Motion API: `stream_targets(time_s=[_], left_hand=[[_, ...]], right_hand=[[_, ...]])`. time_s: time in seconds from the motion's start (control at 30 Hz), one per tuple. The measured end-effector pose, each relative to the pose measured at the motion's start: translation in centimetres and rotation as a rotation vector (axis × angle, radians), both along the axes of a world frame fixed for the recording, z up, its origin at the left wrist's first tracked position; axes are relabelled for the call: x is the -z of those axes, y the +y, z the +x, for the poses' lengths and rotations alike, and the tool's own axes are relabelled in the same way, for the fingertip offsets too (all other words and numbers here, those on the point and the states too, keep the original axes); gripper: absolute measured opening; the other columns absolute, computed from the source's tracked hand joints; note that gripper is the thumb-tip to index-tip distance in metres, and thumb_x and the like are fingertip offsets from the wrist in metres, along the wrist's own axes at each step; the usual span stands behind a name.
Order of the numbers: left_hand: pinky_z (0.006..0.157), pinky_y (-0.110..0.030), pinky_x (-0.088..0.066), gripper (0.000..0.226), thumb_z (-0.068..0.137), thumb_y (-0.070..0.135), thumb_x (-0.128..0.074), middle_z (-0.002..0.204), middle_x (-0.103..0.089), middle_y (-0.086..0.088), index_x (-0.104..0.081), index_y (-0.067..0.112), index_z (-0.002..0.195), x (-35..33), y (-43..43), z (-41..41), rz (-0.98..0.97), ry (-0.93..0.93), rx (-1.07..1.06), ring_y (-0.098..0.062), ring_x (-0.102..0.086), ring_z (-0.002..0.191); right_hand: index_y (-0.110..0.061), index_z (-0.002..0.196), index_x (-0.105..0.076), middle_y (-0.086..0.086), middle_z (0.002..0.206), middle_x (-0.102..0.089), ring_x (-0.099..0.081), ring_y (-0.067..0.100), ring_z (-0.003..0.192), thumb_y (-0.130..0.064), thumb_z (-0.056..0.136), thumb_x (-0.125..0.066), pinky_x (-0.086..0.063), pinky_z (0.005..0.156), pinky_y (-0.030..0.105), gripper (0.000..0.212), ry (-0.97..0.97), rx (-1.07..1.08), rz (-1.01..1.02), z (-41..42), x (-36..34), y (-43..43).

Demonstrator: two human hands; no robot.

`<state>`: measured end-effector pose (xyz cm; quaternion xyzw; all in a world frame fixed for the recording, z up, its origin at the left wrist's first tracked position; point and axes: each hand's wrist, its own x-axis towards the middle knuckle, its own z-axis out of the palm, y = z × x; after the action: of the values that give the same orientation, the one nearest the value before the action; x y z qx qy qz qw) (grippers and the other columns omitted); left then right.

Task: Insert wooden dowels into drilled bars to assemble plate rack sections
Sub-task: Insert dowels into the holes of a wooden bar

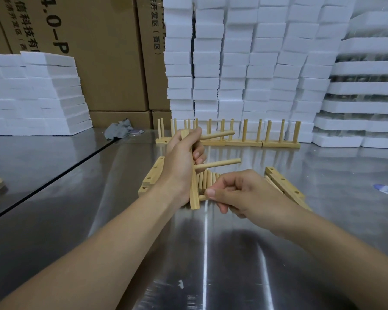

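Shiny steel table (211, 253) holds finished wooden rack sections (229, 143); left hand (182, 162) grips an upright pale drilled bar (194, 193) with two dowels (217, 163) seated; right hand (240, 193) pinches a third round dowel (202, 197) at its lowest hole; loose bars (285, 186) await filling.

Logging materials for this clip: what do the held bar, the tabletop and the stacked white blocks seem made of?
Bar: pale wood, apparently unvarnished, matte with faint grain. Tabletop: likely stainless steel, brushed, showing blurred reflections. White blocks: probably polystyrene foam, matte with rough edges.
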<state>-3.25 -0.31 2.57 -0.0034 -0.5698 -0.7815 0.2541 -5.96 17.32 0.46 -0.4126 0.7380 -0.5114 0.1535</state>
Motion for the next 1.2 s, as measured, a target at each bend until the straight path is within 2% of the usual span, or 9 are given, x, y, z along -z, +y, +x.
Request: stream_targets(time_s=[0.13,0.23,0.33,0.43,0.57,0.83,0.97,1.1,1.2], left_hand=[[0.048,-0.025,-0.032,0.022,0.108,0.028,-0.060,0.063,-0.034,0.000,-0.044,0.018,0.096,-0.1,0.2,-0.1,-0.003,-0.027,-0.032,-0.014,-0.033,0.052],[0.044,-0.025,-0.033,0.021,0.108,0.029,-0.059,0.060,-0.035,0.002,-0.047,0.016,0.097,-0.1,-0.1,-0.2,0.053,-0.132,-0.053,-0.012,-0.035,0.048],[0.040,-0.022,-0.033,0.016,0.109,0.028,-0.057,0.058,-0.035,0.004,-0.057,0.013,0.101,-0.3,-0.7,-0.4,0.189,-0.200,-0.066,-0.010,-0.032,0.045],[0.041,-0.020,-0.032,0.015,0.109,0.027,-0.056,0.056,-0.034,0.005,-0.059,0.013,0.101,-0.7,-1.5,-0.2,0.316,-0.222,-0.056,-0.010,-0.029,0.045],[0.040,-0.020,-0.031,0.016,0.109,0.024,-0.055,0.055,-0.034,0.005,-0.055,0.015,0.096,-1.1,-0.8,0.0,0.364,-0.244,-0.043,-0.009,-0.030,0.043],[0.038,-0.021,-0.032,0.018,0.107,0.020,-0.059,0.053,-0.037,0.005,-0.058,0.014,0.090,-0.8,2.0,0.6,0.291,-0.207,-0.106,-0.009,-0.034,0.043],[0.050,-0.027,-0.031,0.010,0.106,0.019,-0.058,0.058,-0.035,0.006,-0.050,0.016,0.101,-1.1,2.6,1.2,0.026,-0.098,-0.170,-0.013,-0.032,0.056],[0.060,-0.030,-0.034,0.016,0.105,0.024,-0.064,0.070,-0.039,0.003,-0.055,0.018,0.093,-0.7,4.3,1.7,-0.370,0.078,-0.168,-0.014,-0.036,0.063],[0.055,-0.025,-0.035,0.025,0.105,0.021,-0.064,0.067,-0.040,0.004,-0.049,0.018,0.086,-0.4,4.5,1.5,-0.393,0.103,-0.152,-0.013,-0.036,0.060]], right_hand=[[-0.021,0.083,-0.075,0.002,0.068,-0.071,-0.050,0.013,0.049,-0.042,0.097,-0.071,-0.043,0.049,0.024,0.026,0.041,0.036,0.018,0.8,-0.5,0.0],[-0.035,0.085,-0.073,-0.009,0.069,-0.070,-0.060,0.009,0.061,-0.061,0.096,-0.062,-0.052,0.061,0.034,0.030,0.571,0.238,0.179,1.5,-0.6,-0.2],[-0.037,0.088,-0.068,-0.016,0.076,-0.063,-0.055,0.005,0.079,-0.068,0.098,-0.047,-0.044,0.082,0.035,0.038,1.032,0.396,0.252,2.2,-1.4,-0.2],[-0.032,0.092,-0.056,-0.015,0.080,-0.056,-0.051,0.011,0.080,-0.059,0.093,-0.047,-0.042,0.088,0.036,0.029,1.117,0.313,0.268,2.6,-1.3,-0.5],[-0.026,0.088,-0.036,-0.011,0.076,-0.045,-0.040,0.016,0.069,-0.044,0.089,-0.064,-0.043,0.074,0.036,0.034,1.264,0.369,0.326,2.9,-0.2,-1.9],[-0.019,0.060,-0.045,-0.006,0.049,-0.020,-0.023,0.021,0.037,0.002,0.063,-0.085,-0.020,0.039,0.027,0.046,1.290,0.413,0.462,2.5,0.3,-1.6],[-0.020,0.060,-0.037,-0.011,0.052,-0.005,-0.005,0.008,0.041,0.004,0.058,-0.082,-0.003,0.041,0.021,0.052,1.222,0.335,0.493,2.3,0.5,-2.0],[-0.024,0.061,-0.030,-0.005,0.055,-0.029,-0.025,0.009,0.049,-0.006,0.083,-0.065,-0.013,0.045,0.026,0.045,1.102,0.179,0.535,1.3,1.5,-1.4],[-0.030,0.060,-0.021,-0.006,0.055,-0.029,-0.026,0.012,0.049,-0.013,0.089,-0.063,-0.012,0.047,0.026,0.054,1.059,0.156,0.527,1.1,1.6,-1.1]])
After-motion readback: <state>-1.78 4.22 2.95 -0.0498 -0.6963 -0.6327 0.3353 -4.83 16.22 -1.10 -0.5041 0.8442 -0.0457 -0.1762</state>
